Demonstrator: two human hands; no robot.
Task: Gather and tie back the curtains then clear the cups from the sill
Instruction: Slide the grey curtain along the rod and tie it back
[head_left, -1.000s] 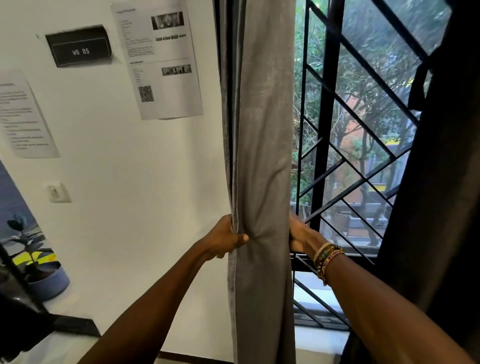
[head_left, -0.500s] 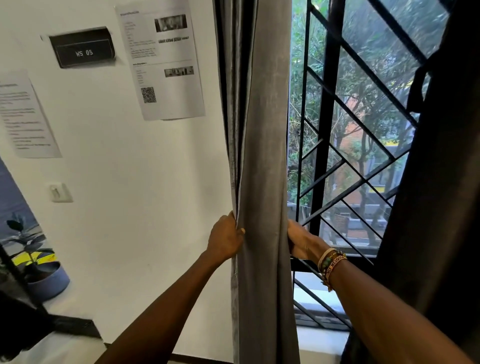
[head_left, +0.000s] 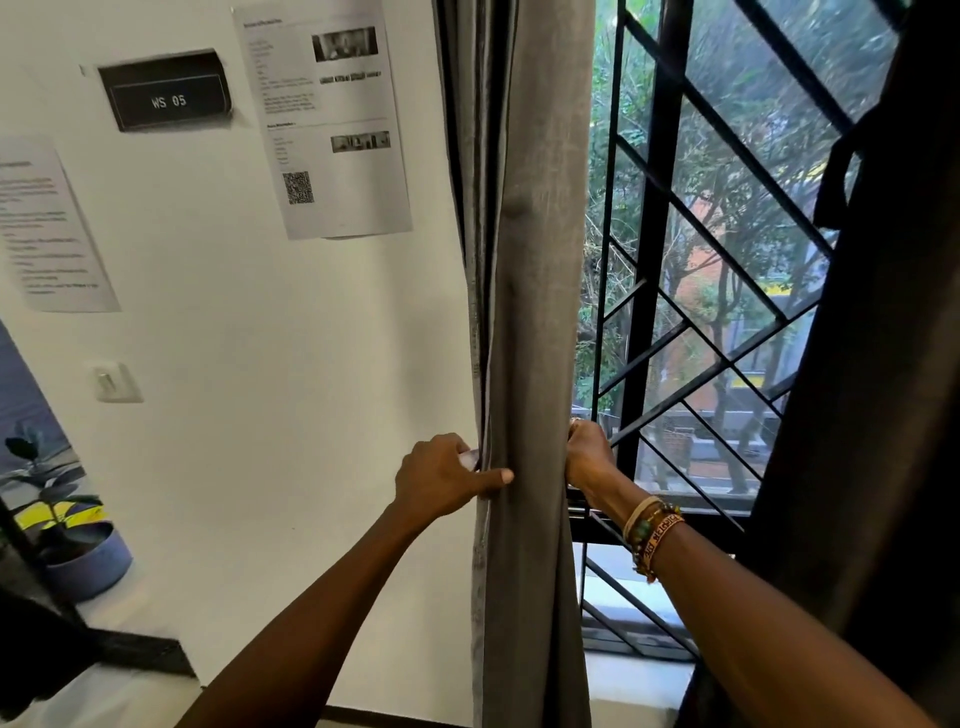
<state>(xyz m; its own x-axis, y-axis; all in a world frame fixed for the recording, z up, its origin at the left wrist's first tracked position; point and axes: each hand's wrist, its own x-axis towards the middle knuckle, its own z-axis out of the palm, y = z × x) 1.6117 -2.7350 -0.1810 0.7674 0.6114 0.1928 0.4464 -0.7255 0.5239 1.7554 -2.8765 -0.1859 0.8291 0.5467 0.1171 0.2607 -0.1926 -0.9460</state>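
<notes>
The left hand (head_left: 445, 477) pinches one edge of the grey curtain (head_left: 524, 312), the right hand (head_left: 589, 457) curls round the other, bunching it between them for tying.

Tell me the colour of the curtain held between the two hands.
The curtain is plain grey, seen best in the head view.

I see a plain grey curtain (head_left: 530, 312) between my hands, a black diamond-pattern window grille (head_left: 660, 260) right, white wall (head_left: 260, 364) left.
</notes>
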